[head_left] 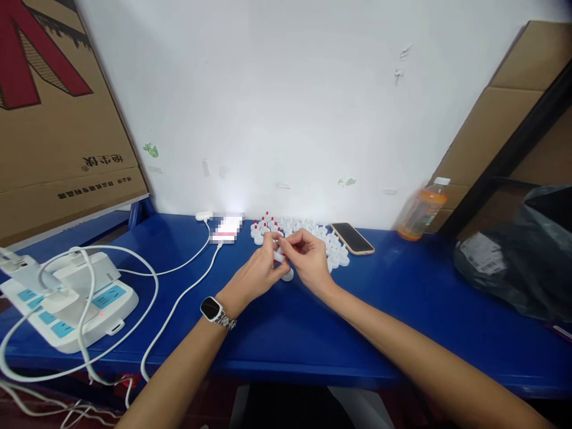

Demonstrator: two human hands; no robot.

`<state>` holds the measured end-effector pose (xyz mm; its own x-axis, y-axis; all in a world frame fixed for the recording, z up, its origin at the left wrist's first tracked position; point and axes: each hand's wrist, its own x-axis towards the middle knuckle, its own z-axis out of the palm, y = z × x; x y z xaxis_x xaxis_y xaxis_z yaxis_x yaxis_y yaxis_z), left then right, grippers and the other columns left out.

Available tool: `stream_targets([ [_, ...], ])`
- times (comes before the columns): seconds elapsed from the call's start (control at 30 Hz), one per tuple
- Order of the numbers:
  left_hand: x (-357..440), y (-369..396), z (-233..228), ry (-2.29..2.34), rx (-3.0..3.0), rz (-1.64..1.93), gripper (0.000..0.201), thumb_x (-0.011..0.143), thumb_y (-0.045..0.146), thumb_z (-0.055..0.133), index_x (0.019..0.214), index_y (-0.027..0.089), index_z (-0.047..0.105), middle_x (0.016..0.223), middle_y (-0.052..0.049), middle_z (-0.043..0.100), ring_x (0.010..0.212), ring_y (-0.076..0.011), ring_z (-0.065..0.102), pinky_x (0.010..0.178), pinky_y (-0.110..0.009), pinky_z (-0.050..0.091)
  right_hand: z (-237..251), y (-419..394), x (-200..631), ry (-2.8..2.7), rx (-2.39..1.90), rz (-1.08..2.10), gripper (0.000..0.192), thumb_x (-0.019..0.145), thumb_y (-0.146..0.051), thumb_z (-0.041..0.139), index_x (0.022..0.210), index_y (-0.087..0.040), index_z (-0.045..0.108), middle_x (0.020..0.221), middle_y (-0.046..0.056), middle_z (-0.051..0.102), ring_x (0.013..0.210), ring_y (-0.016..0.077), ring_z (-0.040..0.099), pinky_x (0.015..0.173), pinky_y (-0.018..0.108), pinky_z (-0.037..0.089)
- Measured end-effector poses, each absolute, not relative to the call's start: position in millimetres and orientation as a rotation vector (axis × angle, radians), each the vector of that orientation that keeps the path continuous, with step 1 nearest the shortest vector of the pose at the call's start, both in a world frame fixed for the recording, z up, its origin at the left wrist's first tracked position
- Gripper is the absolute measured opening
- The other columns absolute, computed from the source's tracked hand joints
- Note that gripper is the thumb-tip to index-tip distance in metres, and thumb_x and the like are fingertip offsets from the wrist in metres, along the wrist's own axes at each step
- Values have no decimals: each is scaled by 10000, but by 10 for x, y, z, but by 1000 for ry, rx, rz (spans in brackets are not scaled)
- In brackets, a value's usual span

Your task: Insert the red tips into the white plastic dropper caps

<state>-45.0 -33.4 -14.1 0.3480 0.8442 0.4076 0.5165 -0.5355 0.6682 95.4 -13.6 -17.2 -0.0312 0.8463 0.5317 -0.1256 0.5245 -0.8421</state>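
Left hand [263,268] and right hand [308,259] meet, fingertips pinched together on a small white plastic piece [279,256], largely hidden by the fingers. A white cap [288,275] lies just below them; a cluster of caps [330,244], indistinct, lies beyond.

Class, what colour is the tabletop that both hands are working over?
Bright blue tabletop, seen in the head view.
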Motion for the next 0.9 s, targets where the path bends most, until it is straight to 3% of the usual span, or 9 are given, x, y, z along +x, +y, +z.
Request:
stream_targets([
  [0.2, -495, -296, -146, 1168, 2264, 1074, 451, 884, 239, 537, 1280, 209, 323, 1037, -68, 646, 769, -177, 631, 697, -299, 464, -119, -90, 1003, -1486, -693, 930, 219, 794, -328, 709, 768, -203, 530, 663, -31, 567, 592, 119, 515, 573, 260, 423],
  [0.33, -683, -204, -131, 1279, 2349, 1153, 491, 846, 316, 603, 1276, 203, 394, 1016, -62, 616, 855, -197, 598, 754, -319, 464, -83, 14, 1107, -1593, -766, 818, 155, 805, -288, 669, 830, -197, 546, 676, -25, 580, 614, 126, 540, 581, 258, 422],
  [0.4, -825, -143, -116, 1385, 2305, 1164, 365, 859, 294, 555, 1202, 203, 469, 966, -42, 618, 815, -181, 577, 729, -306, 452, -66, 80, 1151, -1685, -829, 716, 112, 807, -265, 648, 826, -191, 566, 694, -13, 602, 639, 131, 558, 605, 263, 428],
  [0.5, -1014, -74, -105, 1585, 2209, 1088, 147, 872, 292, 506, 973, 201, 561, 734, 13, 572, 641, -149, 523, 635, -283, 410, -35, 187, 1148, -1874, -877, 579, 42, 811, -229, 613, 817, -190, 596, 727, -1, 644, 661, 134, 572, 637, 268, 440],
  [0.7, -1144, -69, -151, 1652, 2100, 915, 246, 783, 432, 644, 849, 202, 589, 591, 43, 545, 511, -134, 488, 521, -260, 341, 43, 501, 822, -2089, -798, 455, 17, 834, -199, 571, 831, -193, 586, 740, -8, 651, 674, 128, 584, 644, 250, 440],
  [0.9, -1164, -46, -181, 1490, 2045, 839, 192, 773, 376, 652, 793, 194, 593, 618, 19, 601, 553, -142, 545, 557, -265, 407, -16, 796, 571, -2442, -812, 375, 62, 789, -108, 586, 797, -168, 598, 734, 2, 650, 684, 124, 580, 649, 235, 396],
])
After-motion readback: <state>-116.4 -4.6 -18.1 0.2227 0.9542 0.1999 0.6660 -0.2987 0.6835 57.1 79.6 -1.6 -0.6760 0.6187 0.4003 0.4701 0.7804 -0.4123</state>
